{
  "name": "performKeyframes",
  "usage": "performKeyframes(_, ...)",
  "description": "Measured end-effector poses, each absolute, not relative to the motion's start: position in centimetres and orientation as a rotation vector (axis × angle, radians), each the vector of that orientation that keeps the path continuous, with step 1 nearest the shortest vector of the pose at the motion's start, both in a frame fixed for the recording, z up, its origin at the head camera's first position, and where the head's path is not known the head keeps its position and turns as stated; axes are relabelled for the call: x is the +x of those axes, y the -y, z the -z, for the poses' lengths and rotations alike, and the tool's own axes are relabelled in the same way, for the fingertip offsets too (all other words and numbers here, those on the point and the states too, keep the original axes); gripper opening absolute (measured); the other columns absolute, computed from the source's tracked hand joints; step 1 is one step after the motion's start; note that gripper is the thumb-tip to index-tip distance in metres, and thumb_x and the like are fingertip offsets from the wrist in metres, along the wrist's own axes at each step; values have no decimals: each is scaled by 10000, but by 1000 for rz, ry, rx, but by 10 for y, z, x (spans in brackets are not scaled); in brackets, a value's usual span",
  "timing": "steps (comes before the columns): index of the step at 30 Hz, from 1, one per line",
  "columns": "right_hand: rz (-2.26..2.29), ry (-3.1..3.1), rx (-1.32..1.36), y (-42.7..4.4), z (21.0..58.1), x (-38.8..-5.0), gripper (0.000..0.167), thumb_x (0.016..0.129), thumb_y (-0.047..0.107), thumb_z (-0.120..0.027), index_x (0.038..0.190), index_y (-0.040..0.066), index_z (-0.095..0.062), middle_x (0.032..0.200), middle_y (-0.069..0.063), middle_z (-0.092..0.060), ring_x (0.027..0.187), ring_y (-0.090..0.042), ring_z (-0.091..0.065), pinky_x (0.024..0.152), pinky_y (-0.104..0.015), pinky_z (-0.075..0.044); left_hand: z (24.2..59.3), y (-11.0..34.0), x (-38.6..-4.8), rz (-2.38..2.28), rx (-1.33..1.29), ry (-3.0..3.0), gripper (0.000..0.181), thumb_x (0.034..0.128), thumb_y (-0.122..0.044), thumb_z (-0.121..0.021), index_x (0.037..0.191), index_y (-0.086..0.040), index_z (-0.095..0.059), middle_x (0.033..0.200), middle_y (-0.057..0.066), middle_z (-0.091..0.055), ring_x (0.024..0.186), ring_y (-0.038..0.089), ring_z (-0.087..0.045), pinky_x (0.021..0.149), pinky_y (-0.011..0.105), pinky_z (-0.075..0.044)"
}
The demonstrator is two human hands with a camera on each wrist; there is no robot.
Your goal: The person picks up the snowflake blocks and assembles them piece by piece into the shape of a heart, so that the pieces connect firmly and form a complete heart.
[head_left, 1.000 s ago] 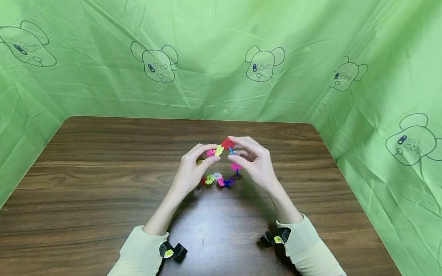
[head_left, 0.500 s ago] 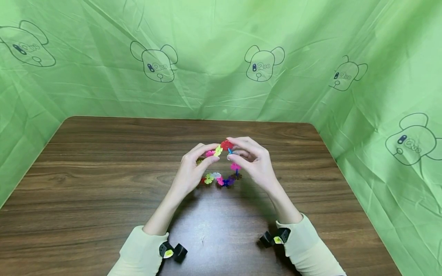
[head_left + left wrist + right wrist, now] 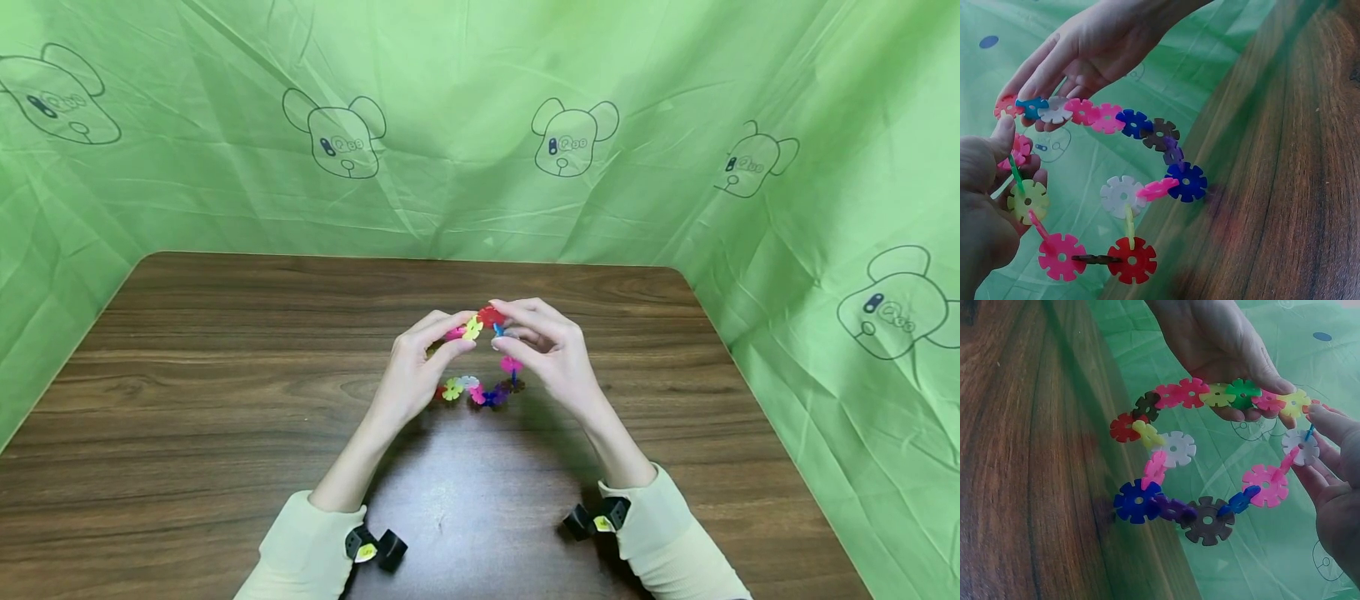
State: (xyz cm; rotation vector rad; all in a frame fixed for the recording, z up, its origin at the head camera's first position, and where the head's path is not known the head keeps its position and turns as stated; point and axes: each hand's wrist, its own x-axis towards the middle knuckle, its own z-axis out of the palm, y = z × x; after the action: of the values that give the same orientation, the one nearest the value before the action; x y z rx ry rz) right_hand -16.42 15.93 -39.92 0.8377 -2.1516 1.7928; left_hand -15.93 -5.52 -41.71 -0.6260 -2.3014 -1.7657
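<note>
A chain of slotted, flower-shaped plastic discs in many colours hangs in a loop between both hands above the table. My left hand [image 3: 411,364] pinches a yellow disc [image 3: 472,327] between thumb and fingers. Opposite it, my right hand [image 3: 553,348] pinches a red disc [image 3: 490,317] with a blue disc [image 3: 1310,430] set edge-on below it. Red and yellow meet between the fingertips; how deeply they interlock is hidden. Lower in the loop hang a white disc [image 3: 1124,196], a dark blue disc [image 3: 1186,182] and a brown disc [image 3: 1209,520].
Under the hands lies a dark wood-grain table [image 3: 225,400]. Green cloth [image 3: 465,200] with printed bear heads surrounds its back and sides. A small black camera is strapped to each wrist, over pale sleeves [image 3: 307,542].
The red disc and the right fingertips have shifted slightly left and down, closer to the yellow disc. The chain has drifted a little left with them; both grips stay the same.
</note>
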Motion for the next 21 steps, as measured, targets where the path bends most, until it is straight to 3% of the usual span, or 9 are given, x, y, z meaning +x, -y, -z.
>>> performKeyframes(3, -1787, 2157, 829, -160, 399, -164, 397, 913, -65, -715, 1306, -22, -678, 1200, -140, -672, 974, -164, -721, 847, -301, -620, 417, 55, -159, 1758, -625, 2319, 342, 990, -211, -679, 1330, -185, -699, 1101, 9, -715, 958, 92, -597, 859, 213, -479)
performKeyframes(8, -1704, 2172, 774, -159, 399, -163, 293, 979, -11, -650, 1263, 22, -718, 1191, -128, -710, 869, -107, -652, 691, -205, -553, 417, 55, -158, 1761, -638, 2335, 371, 992, -219, -677, 1363, -221, -677, 1127, -10, -714, 1036, 91, -615, 938, 276, -494)
performKeyframes(13, -1676, 2125, 761, -158, 398, -164, 242, 978, -21, -644, 1196, 16, -743, 1145, -130, -737, 870, -113, -637, 646, -223, -514, 416, 54, -157, 1792, -695, 2296, 398, 988, -197, -685, 1382, -244, -663, 1156, -20, -721, 1116, 102, -639, 1019, 314, -495)
performKeyframes(16, -1693, 2083, 767, -157, 398, -163, 219, 957, -48, -660, 1152, -9, -749, 1115, -62, -752, 884, -99, -656, 662, -215, -518, 417, 54, -157, 1806, -720, 2267, 386, 985, -184, -689, 1365, -244, -675, 1157, -23, -723, 1097, 102, -645, 993, 288, -499)
performKeyframes(21, -1732, 2050, 778, -157, 396, -163, 203, 938, -84, -665, 1127, -71, -737, 1084, 85, -746, 845, -60, -622, 654, -164, -473, 418, 53, -157, 1802, -733, 2253, 377, 990, -182, -680, 1362, -243, -680, 1127, -20, -719, 954, 105, -607, 835, 259, -492)
